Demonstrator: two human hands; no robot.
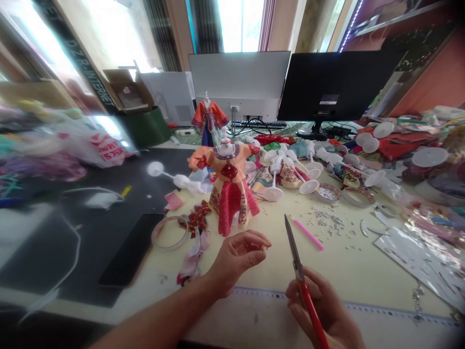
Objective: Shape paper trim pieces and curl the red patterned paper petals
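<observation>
L hand: over near part of desk; thumb + forefinger pinched almost tog. on tiny piece.
Tiny piece: at L fingertips, gold-ish w/ a pale bit; too small to ID.
R hand: to right of L hand; fingers curled round red handle of scissors.
Scissors: tips point up + to far side; blades look tog.; apart from tiny piece, to its right.
Pink stick: flat on desk, just right of blades.
Silvery bits: scattered loose, right of + beyond pink stick.
Doll: upright, just beyond L hand; orange top, red/patterned skirt.
2nd doll: behind 1st, orange robe, dk blue skirt.
Clear ring: left of 1st doll, near fabric scraps.
Phone: dark screen, flat, left of L hand.
Ruler strip: along near side, runs L–R past both hands.
Far side: 2 monitors, side by side; white stands + fabric piled in front, mostly right.
</observation>
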